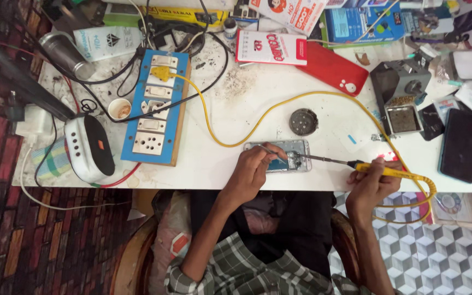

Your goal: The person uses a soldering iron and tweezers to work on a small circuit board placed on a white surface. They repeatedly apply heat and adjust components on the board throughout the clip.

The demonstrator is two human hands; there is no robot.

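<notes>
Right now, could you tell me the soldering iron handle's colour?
Yellow, as is its cord; the head view shows the soldering iron handle best.

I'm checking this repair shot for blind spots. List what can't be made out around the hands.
Head view only:
- Phone: its near left part is hidden under the left hand.
- Tweezers: the grip is covered by the fingers.
- Iron tip contact: too small to tell.
- Yellow cord: its loop passes behind the right hand.

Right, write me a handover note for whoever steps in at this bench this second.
Left hand: holds thin metal tweezers over the opened silver phone near the white table's front edge.
Right hand: grips the yellow-handled soldering iron, tip on the phone's board.
Done: phone back is off.
Left: joint in progress; yellow cord runs to the blue socket board.
</notes>
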